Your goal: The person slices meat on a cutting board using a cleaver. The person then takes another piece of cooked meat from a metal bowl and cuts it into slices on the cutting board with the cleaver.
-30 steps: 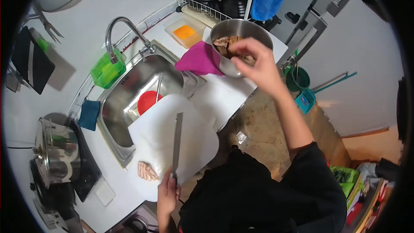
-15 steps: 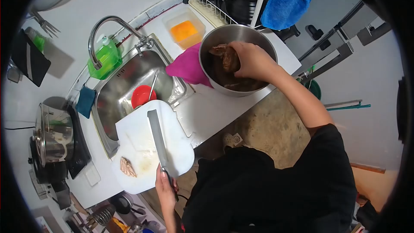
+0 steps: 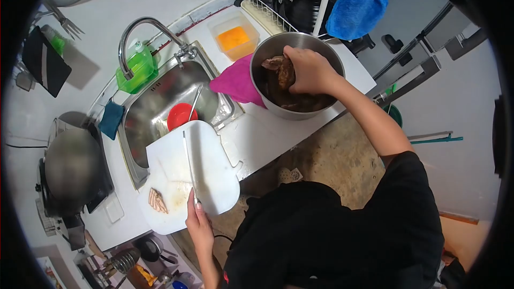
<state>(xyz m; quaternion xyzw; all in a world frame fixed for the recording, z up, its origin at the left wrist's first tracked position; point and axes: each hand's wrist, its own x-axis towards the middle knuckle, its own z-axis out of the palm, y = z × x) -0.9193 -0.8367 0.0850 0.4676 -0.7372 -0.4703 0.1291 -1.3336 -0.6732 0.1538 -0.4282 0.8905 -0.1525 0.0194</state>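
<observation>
My right hand (image 3: pixel 311 72) reaches into a deep steel pot (image 3: pixel 300 114), its fingers closed around a piece of dark brown cooked meat (image 3: pixel 285 74). Other brown contents lie low in the pot, partly hidden by the hand. At the lower left, my left hand (image 3: pixel 200 223) grips a knife (image 3: pixel 188 163) by its handle. The blade stands nearly edge-on above a white cutting board (image 3: pixel 217 155). A small stack of pale sliced meat (image 3: pixel 157 201) lies at the board's left side.
The board overlaps the edge of a steel sink (image 3: pixel 140 123) with a red bowl (image 3: pixel 181 116) in it. A magenta cloth (image 3: pixel 238 81) touches the pot. Behind stand a plastic tub (image 3: pixel 234 37) with orange contents and a green soap bottle (image 3: pixel 138 67). A dish rack (image 3: pixel 267 8) is at the back.
The knife has turned from showing its flat side to nearly edge-on. My right hand still grips the meat inside the pot, barely moved. The whole view has shifted slightly.
</observation>
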